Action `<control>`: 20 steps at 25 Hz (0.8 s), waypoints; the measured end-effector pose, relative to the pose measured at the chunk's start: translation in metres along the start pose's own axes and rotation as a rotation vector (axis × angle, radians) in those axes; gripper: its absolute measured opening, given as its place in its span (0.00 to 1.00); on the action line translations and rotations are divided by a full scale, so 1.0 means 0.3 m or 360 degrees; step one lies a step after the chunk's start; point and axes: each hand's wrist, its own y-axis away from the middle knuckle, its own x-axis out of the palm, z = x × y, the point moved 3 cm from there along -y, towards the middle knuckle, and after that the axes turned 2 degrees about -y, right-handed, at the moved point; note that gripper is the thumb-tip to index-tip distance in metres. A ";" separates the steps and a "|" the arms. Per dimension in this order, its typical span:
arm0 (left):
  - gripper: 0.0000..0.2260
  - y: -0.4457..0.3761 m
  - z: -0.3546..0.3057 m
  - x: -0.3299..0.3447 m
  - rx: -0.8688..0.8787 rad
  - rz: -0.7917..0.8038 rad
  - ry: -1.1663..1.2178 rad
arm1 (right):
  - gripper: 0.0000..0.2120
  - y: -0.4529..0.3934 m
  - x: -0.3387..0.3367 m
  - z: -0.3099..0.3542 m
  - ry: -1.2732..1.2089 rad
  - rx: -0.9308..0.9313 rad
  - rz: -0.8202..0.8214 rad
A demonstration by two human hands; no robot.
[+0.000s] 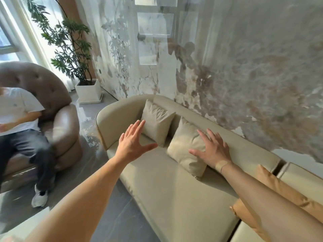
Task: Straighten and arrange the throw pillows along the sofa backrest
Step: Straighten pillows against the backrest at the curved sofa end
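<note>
Two cream throw pillows lean on the backrest of a beige sofa point(167, 193). The far pillow point(157, 124) stands upright in the left corner. The nearer pillow point(185, 147) leans back, tilted. My left hand point(132, 142) hovers open, fingers spread, just left of the far pillow and holding nothing. My right hand point(213, 151) is open with spread fingers over the right side of the nearer pillow; whether it touches is unclear. An orange-tan pillow point(279, 191) lies by the backrest at the right, partly hidden by my right forearm.
A person sits in a brown armchair point(57, 119) left of the sofa. A potted plant in a white planter point(87, 91) stands by the window. A marbled wall point(244, 75) runs behind the sofa. Grey floor point(111, 217) lies in front.
</note>
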 end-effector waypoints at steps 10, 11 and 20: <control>0.49 -0.341 0.421 0.014 -0.0030 0.0140 0.0043 | 0.42 -0.407 0.208 0.297 0.0019 0.0051 -0.0027; 0.49 -0.378 0.456 0.021 -0.0039 0.0140 0.0045 | 0.42 -0.460 0.228 0.318 0.0025 0.0060 -0.0034; 0.46 -0.870 0.668 0.166 -0.0097 0.0355 0.0117 | 0.43 -0.943 0.419 0.387 -0.0164 0.0222 -0.0027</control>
